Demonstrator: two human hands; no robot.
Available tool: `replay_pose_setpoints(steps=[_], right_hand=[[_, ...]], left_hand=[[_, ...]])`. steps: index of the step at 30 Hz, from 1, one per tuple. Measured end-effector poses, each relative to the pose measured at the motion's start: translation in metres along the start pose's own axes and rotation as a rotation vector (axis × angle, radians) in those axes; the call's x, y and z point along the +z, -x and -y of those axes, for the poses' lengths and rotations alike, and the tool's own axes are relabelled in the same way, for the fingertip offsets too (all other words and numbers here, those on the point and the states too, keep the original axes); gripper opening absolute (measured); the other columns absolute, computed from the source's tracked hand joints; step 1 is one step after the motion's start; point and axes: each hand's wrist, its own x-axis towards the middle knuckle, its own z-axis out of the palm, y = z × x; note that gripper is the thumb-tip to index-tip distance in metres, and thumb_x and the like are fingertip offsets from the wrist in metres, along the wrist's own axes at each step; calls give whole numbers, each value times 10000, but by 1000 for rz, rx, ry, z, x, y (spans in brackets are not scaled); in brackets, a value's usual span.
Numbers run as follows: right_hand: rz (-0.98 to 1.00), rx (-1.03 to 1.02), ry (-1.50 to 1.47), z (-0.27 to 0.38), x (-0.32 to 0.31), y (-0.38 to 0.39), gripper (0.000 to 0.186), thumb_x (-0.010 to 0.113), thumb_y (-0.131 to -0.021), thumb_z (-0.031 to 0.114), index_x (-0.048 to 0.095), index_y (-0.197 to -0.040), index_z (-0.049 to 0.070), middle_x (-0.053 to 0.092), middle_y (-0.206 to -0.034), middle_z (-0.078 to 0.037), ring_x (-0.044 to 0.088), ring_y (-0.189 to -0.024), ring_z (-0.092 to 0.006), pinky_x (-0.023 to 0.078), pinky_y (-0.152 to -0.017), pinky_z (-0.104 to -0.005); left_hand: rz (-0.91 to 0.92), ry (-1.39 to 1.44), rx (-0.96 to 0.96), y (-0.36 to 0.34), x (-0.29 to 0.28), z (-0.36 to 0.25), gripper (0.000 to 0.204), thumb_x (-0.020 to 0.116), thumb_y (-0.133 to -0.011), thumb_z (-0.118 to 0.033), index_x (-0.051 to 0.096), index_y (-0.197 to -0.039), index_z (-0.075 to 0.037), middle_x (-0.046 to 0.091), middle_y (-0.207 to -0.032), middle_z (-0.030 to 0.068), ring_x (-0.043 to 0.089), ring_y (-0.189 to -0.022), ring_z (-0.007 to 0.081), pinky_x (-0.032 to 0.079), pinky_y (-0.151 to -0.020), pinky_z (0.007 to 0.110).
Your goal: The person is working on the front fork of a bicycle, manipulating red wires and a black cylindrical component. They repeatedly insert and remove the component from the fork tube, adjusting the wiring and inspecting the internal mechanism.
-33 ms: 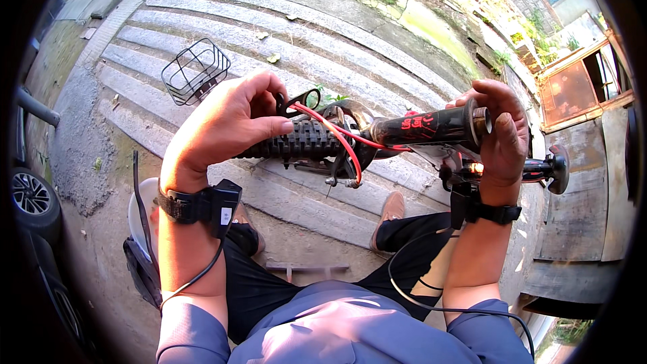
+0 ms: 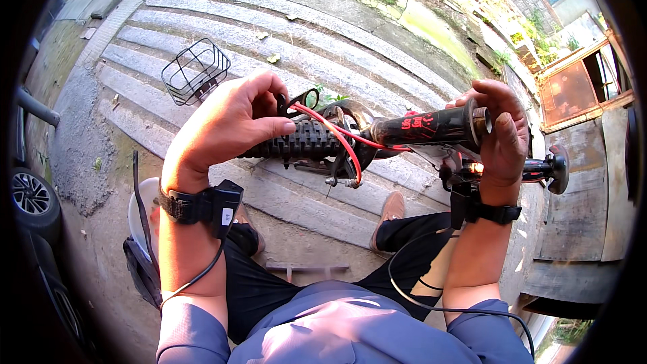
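A bicycle with a knobby black tyre [image 2: 306, 140] lies across in front of me. My left hand [image 2: 226, 118] is closed, thumb and fingers pinching a black bracket with a round hole [image 2: 311, 98] above the tyre. Red cables [image 2: 330, 127] run from beside that bracket toward the frame. To the right, a black frame tube [image 2: 421, 128] with red markings ends in a metal ring [image 2: 482, 121]. My right hand [image 2: 507, 145] curls round this tube end, thumb on the near side, some fingers hidden behind.
A black wire basket [image 2: 207, 86] rests on the slatted concrete at the far left. The saddle [image 2: 558, 170] sticks out beyond my right wrist. A whitish tub [image 2: 140, 210] stands beside my left forearm, and a car wheel [image 2: 32, 197] is at the left edge.
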Motion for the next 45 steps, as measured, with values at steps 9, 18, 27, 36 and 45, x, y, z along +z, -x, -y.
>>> replay_pose_setpoints(steps=[9,18,27,36,45], right_hand=[[-5,12,15,1,-1,0,649,765,-932,385,590,-1350,-80,737,-1091,-175,732,-1027,-288,590,-912,-418],[-3,7,-2,0,-3,0,639,763,-936,377,591,-1350,-79,736,-1105,-174,732,-1032,-277,593,-909,-402],[-16,-2,98,-3,-14,6,671,700,-966,484,577,-1361,-44,702,-1091,-181,701,-1040,-308,562,-948,-454],[-18,61,-39,1,5,-1,695,888,-754,277,637,-1286,-93,737,-1144,-174,722,-1032,-231,572,-953,-356],[86,78,-24,7,13,-2,800,987,-638,184,639,-1319,-52,723,-1179,-120,677,-1125,-204,509,-1022,-336]], left_hand=[[0,-151,0,-3,6,1,210,815,-861,-63,631,-959,-36,581,-760,-59,504,-702,34,430,-611,227],[-56,-177,-17,0,-3,2,198,791,-923,-122,656,-1019,-14,645,-792,-21,568,-733,54,479,-647,235],[-408,-154,148,-6,-5,10,158,725,-1002,-150,641,-1012,-17,580,-785,-48,503,-723,38,434,-640,211],[-570,-146,236,-8,-6,17,120,720,-993,-118,666,-1002,-11,627,-804,-24,521,-727,43,460,-672,224],[-542,-141,210,-6,-3,10,114,695,-1015,-121,649,-986,-20,606,-783,-40,495,-722,40,436,-647,220]])
